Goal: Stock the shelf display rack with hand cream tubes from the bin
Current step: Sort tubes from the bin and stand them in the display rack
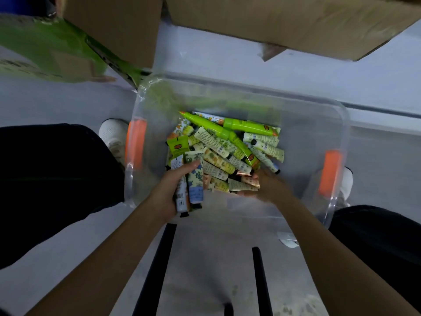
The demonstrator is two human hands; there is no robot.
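The left hand (167,193) is curled round a bundle of floral-printed hand cream tubes (194,185), just inside the near wall of the clear plastic bin with orange handles (341,119). The right hand (271,185) is blurred and touches the loose pile of tubes (224,153) ahead of both hands; whether it grips one cannot be told. Outside each hand is open bin room. Beyond the hands lie grey floor (227,58) and brown cardboard boxes (296,23).
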